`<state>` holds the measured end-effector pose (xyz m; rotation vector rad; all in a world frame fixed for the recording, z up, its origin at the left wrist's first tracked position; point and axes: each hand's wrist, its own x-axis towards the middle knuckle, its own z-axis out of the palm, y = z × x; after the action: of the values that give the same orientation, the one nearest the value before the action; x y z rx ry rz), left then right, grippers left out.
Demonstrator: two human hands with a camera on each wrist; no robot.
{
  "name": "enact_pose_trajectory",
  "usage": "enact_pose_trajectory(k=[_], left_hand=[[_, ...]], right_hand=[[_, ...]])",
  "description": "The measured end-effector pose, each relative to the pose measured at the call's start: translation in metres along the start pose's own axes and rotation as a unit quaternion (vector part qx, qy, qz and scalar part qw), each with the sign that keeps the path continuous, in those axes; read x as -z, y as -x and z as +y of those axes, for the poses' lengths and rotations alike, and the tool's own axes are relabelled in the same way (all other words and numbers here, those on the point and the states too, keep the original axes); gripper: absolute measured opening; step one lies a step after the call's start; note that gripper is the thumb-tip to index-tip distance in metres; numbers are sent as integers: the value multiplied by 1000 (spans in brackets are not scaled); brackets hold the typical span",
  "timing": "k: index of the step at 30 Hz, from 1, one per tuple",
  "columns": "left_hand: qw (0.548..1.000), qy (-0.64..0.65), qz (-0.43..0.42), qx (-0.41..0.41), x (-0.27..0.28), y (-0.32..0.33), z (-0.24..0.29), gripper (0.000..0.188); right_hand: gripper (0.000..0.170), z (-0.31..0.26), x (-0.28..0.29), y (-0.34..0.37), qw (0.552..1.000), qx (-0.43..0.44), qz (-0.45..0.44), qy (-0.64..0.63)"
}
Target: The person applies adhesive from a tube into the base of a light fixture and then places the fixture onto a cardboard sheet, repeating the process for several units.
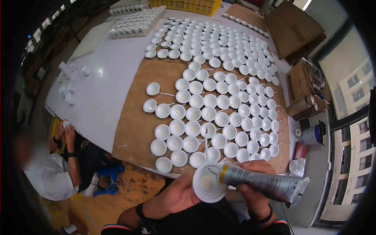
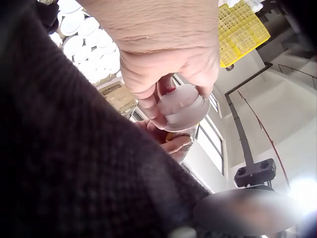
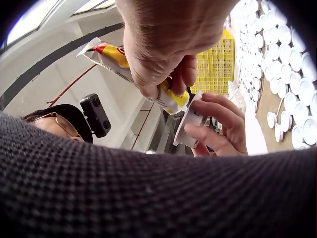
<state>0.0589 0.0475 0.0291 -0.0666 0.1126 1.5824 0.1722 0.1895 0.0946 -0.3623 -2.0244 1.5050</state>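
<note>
In the head view my left hand [image 1: 178, 197] grips a white round LED lamp housing [image 1: 203, 192] by its side, its open face turned up. A cluster of small yellow LED dots shows on the floor of the cup. My right hand [image 1: 254, 197] holds a silver squeeze tube [image 1: 270, 183], with thumb and fingers wrapped round its body. The tube's yellow-banded end overlaps the housing's rim and points into the cup. The right wrist view shows the tube [image 3: 116, 59] with its front end close at the housing [image 3: 187, 126]. From the left wrist, fingers curl round the housing [image 2: 184, 110].
Many similar white lamps [image 1: 193, 114] lie in rows on brown cardboard [image 1: 131, 129], some with thin white leads. Trays of white parts [image 1: 137, 25] and a yellow crate [image 1: 188, 6] stand at the back. Another person [image 1: 55, 172] sits at the left. A tub [image 1: 311, 135] stands at right.
</note>
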Motion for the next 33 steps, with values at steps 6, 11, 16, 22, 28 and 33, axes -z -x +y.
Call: enact_pose_trajectory(k=[6,11,16,22,28,33], left_hand=[[1000,13,-23,-7,5,1,-2,45],[998,41,-49,-3,3,3,-1,44],[999,34,-10,6,5,5,-5,45],[1000,21,1,5,4,7,-7,44],[999,-16,28,-4,5,10,-4,45],[994,-76,44,-58,-1,11,1,51]], right_hand=[[37,-1,-3,0,1000,4,-9,2],[36,-1,-5,1,1000,4,-12,13],[35,-1,-8,3,1000,6,-7,0],[36,-4,-9,5,1000,10,-13,-1],[37,-15,-2,1,987,38,-40,150],[26,-23,-6,-1,986,5,-6,164]])
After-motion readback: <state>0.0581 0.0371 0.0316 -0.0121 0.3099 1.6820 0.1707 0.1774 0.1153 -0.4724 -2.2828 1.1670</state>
